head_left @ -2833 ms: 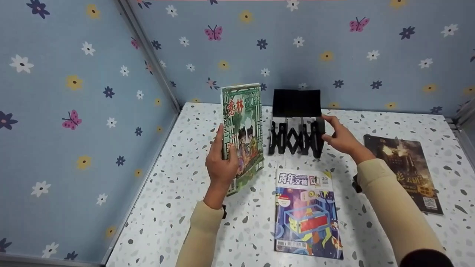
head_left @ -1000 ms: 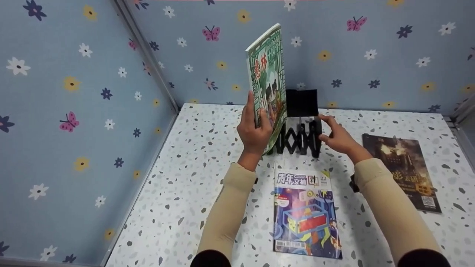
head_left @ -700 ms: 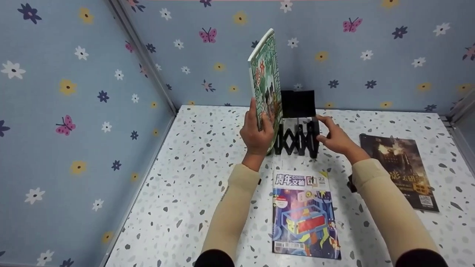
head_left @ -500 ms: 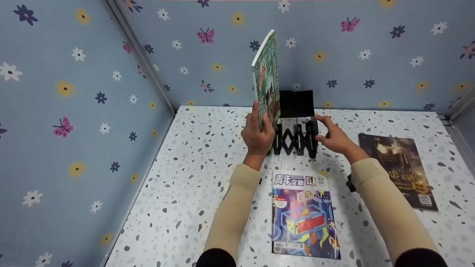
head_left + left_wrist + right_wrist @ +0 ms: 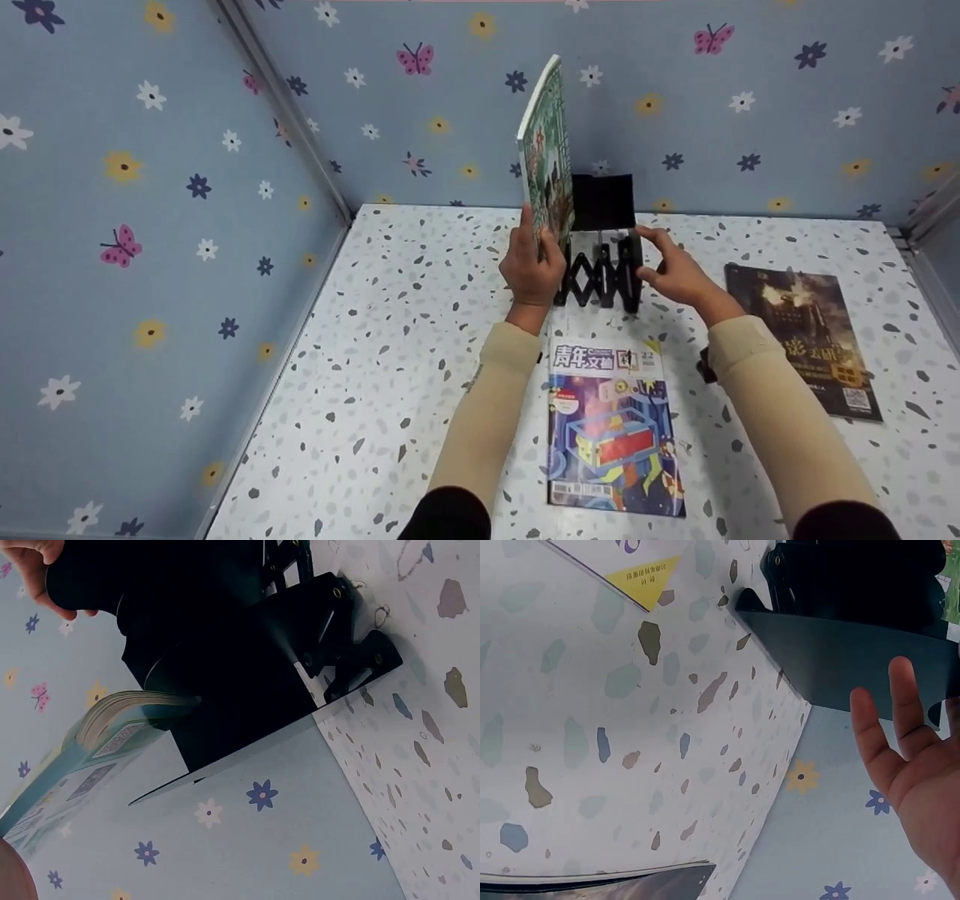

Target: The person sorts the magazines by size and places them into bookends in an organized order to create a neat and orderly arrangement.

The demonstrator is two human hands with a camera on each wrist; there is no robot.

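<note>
Head camera looks forward and down from above desk (image 5: 405, 322), farther off. Wrist views close, turned sideways: desk at three o'clock in left, nine in right. All share black rack (image 5: 604, 204).

A: Left hand (image 5: 532, 266) gripping the green illustrated magazine (image 5: 551, 161), held upright and almost edge-on, right across the left part of that black expandable bookend (image 5: 604, 202)!
B: Touching it? Can't call that from here. But look right: the right hand (image 5: 679, 274) holds the bookend's right end, forefinger high, thumb below!
A: Near side, a purple-blue magazine (image 5: 615, 427) lies flat, cover up, white title band at its far end.
B: And out right, the dark magazine (image 5: 810, 322), flat on the speckled tabletop (image 5: 405, 322), partly under the right sleeve (image 5: 787, 420)!
</note>
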